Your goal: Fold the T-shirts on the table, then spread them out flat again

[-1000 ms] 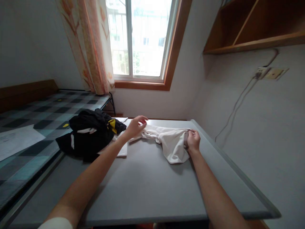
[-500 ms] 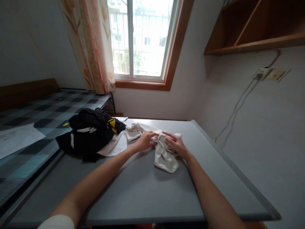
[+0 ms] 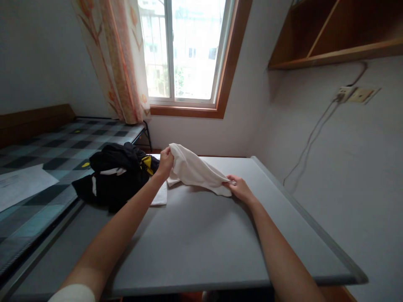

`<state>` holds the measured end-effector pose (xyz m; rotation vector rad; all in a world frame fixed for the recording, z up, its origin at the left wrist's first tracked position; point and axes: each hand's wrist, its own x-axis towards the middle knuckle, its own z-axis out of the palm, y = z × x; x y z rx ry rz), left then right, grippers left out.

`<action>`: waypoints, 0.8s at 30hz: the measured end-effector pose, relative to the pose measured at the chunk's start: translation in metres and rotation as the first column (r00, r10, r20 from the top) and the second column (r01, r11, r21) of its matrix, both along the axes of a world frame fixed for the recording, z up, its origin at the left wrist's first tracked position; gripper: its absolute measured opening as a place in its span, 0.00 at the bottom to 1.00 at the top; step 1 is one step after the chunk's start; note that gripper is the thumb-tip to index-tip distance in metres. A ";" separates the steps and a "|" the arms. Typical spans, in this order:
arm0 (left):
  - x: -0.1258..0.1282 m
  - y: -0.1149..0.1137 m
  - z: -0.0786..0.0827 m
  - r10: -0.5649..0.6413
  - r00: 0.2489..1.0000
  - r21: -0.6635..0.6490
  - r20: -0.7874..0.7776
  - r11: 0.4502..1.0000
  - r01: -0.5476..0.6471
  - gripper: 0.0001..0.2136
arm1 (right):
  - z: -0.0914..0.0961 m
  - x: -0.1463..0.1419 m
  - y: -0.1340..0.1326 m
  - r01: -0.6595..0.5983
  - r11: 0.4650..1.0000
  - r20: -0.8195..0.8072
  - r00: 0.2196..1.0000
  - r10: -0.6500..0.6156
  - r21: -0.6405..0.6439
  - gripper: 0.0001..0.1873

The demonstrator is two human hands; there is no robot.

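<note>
A cream-white cloth garment (image 3: 197, 170) is stretched between my two hands above the grey table (image 3: 201, 239); its exact kind does not show. My left hand (image 3: 166, 162) is closed on its upper left corner, lifted off the table. Lower down, my right hand (image 3: 239, 188) pinches the right end close to the tabletop. Just left of my left hand lies a heap of black clothes (image 3: 116, 178) with yellow and white parts. White fabric (image 3: 160, 197) sticks out from under that heap, partly covered by my left arm.
On the left stands a bed with a checked mattress (image 3: 40, 155) and a sheet of paper (image 3: 27, 184) on it. A curtain (image 3: 119, 63) hangs beside the window (image 3: 189, 54). At the right wall are a wooden shelf (image 3: 343, 54) and a socket with a cord (image 3: 344, 94).
The bunched cream-white garment has been picked up and spread out. My left hand has moved up and left with one corner; my right hand has closed on the other end.
</note>
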<state>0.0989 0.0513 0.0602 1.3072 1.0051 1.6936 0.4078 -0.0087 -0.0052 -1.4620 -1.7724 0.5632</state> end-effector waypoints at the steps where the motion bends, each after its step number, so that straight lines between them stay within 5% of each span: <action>1: -0.004 0.003 0.000 0.066 0.998 -0.009 -0.003 0.998 -0.066 0.08 | 0.002 -0.001 0.000 0.005 1.000 -0.096 0.995 -0.007 -0.022 0.19; 5: -0.012 0.008 -0.002 0.414 0.897 0.054 -0.158 0.910 -0.410 0.15 | 0.007 -0.004 -0.001 0.009 0.990 -0.455 0.887 -0.074 -0.144 0.26; 7: -0.009 0.003 -0.003 0.475 0.839 0.190 -0.265 0.879 -0.437 0.18 | 0.006 -0.008 0.000 -0.028 0.975 -0.564 0.819 -0.104 -0.219 0.25; 9: 0.000 -0.007 -0.004 0.356 0.843 0.303 -0.403 0.921 -0.245 0.15 | 0.003 -0.012 0.002 -0.072 0.965 -0.646 0.755 -0.113 -0.253 0.22; 11: 0.010 -0.019 -0.006 0.083 0.791 0.292 -0.606 0.949 0.124 0.11 | -0.002 -0.014 0.006 -0.042 0.971 -0.683 0.718 -0.136 -0.237 0.20; 14: 0.022 -0.032 -0.015 -0.258 0.427 0.034 -0.867 0.823 0.566 0.11 | -0.009 -0.010 0.011 0.171 0.974 -0.580 0.782 -0.228 -0.152 0.23; 16: 0.025 -0.036 -0.023 -0.289 0.210 -0.104 -0.934 0.782 0.614 0.21 | -0.009 -0.004 0.013 0.322 0.947 -0.424 0.856 -0.294 -0.006 0.22; 19: 0.024 -0.036 -0.033 -0.269 0.103 -0.162 -0.958 0.799 0.579 0.28 | 0.001 0.004 0.009 0.381 0.906 -0.285 0.903 -0.321 0.187 0.22; 24: 0.020 -0.033 -0.039 -0.227 0.087 -0.141 -0.970 0.815 0.561 0.29 | 0.023 0.008 -0.008 -0.042 0.987 -0.045 0.998 0.050 0.156 0.22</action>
